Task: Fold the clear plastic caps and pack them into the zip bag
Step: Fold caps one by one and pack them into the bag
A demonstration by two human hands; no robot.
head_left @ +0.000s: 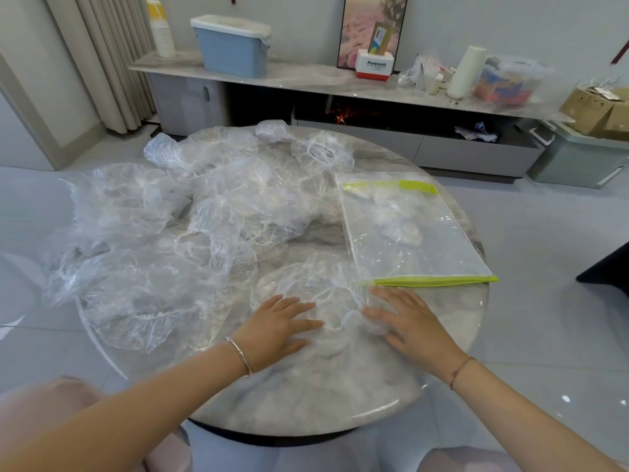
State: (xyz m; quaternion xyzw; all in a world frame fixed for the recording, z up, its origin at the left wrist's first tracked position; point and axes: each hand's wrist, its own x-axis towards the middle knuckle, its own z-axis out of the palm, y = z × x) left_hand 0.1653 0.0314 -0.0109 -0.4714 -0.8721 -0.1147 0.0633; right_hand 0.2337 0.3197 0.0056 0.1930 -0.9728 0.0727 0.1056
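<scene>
Grip, head view: both hands lie flat with fingers straight and apart, clasping nothing. The left hand point(275, 328) and right hand point(408, 321) press on one clear cap point(323, 291).
Why so held: spread palms appear to be smoothing the cap and pushing air out, so the flimsy film will take a fold.
Cap location: on the round table point(306, 396), near its front edge, its far right side touching the zip bag point(425, 240).
Bag placement: flat beside the right hand, one green edge point(432, 281) facing the person, probably so that folded caps can slide in easily.
Pile placement: the loose caps point(190, 226) are heaped on the left and far side, apart from the working spot.
Count, hands: two, one bracelet on each wrist.
Count, bags: one, with two green strips.
Count, caps in bag: a small crumpled cluster point(394, 216); number unclear.
Count, loose caps: six or more separable rims; overlap prevents a sure total.
Progress: most caps look unfolded, so the work is likely in its early stages.
</scene>
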